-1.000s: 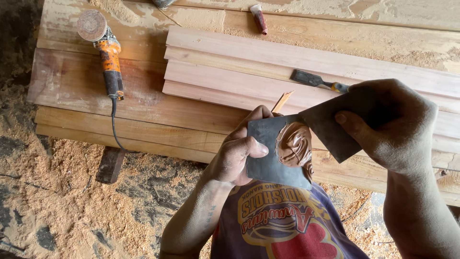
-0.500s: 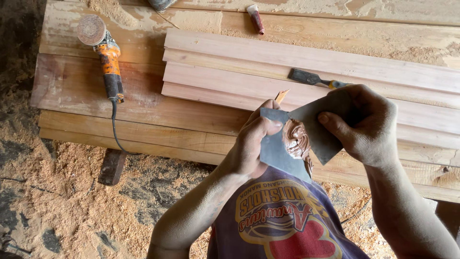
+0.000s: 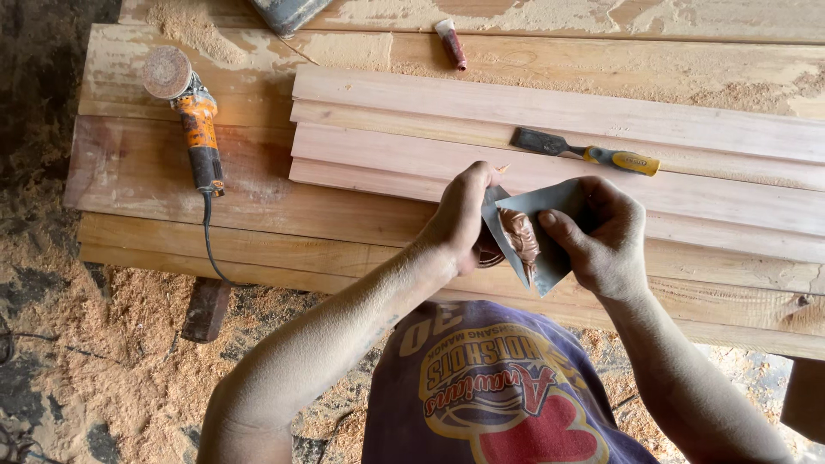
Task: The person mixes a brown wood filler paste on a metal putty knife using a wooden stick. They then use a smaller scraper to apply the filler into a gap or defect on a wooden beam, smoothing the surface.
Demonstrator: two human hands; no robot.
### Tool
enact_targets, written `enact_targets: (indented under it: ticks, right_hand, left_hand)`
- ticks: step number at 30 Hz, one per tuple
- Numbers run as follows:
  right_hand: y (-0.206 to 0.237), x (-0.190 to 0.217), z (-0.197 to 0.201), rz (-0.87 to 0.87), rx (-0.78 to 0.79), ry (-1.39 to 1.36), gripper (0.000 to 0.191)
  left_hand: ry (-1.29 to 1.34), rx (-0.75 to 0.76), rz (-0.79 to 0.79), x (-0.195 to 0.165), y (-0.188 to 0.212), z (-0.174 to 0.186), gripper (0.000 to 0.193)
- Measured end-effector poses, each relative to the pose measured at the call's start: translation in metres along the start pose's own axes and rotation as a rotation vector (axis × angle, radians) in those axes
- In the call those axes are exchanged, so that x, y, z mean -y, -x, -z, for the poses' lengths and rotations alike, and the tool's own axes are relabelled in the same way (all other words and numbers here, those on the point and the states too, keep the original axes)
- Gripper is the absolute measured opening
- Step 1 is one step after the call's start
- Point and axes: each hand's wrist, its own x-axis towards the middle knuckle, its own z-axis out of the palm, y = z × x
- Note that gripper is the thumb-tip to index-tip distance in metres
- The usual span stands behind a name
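Both hands closed: left hand (image 3: 460, 215) & right hand (image 3: 601, 236) pinch grey sandpaper sheet (image 3: 537, 228) w/ brown paste (image 3: 518, 236), over bench (image 3: 258, 198); chisel (image 3: 584, 151) nearby.

The desk (image 3: 137, 172) has bare wood between the orange grinder (image 3: 196, 120) on the left and the stack of long boards (image 3: 550, 120); a hand could pass there; a chisel (image 3: 584, 153) lies on the boards, just past both hands; a small tube (image 3: 451, 43) lies far back; the grinder's cord (image 3: 209, 241) hangs over the front edge.
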Motion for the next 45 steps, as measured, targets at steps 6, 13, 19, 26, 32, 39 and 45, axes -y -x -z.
enact_targets:
  ticks: [6, 13, 19, 26, 32, 39, 45]
  right_hand:
    - [0.010, -0.008, -0.010, -0.019, -0.001, -0.042, 0.026]
    - [0.030, 0.018, 0.010, -0.101, 0.127, -0.421, 0.027]
    - [0.030, 0.044, 0.041, 0.287, -0.185, -0.452, 0.014]
    - [0.023, 0.053, -0.005, 0.616, -0.357, -0.363, 0.022]
    - [0.024, 0.051, -0.038, 0.954, -0.534, 0.001, 0.034]
    - [0.036, 0.042, -0.034, 1.051, -0.435, 0.527, 0.028]
    - [0.034, 0.039, -0.032, 1.077, -0.341, 0.534, 0.026]
  left_hand:
    - [0.043, -0.014, 0.034, 0.001, -0.024, 0.012, 0.037]
    - [0.141, 0.102, -0.069, -0.008, -0.040, 0.035, 0.031]
    - [0.409, 0.448, -0.385, -0.012, -0.013, 0.049, 0.013]
    - [0.718, 0.595, -0.335, -0.008, 0.014, 0.025, 0.028]
    - [0.750, 0.523, -0.316, -0.006, 0.025, 0.010, 0.037]
    - [0.609, 0.362, -0.370, 0.000, 0.035, 0.013, 0.047]
    - [0.718, 0.550, -0.400, 0.005, 0.032, 0.022, 0.036]
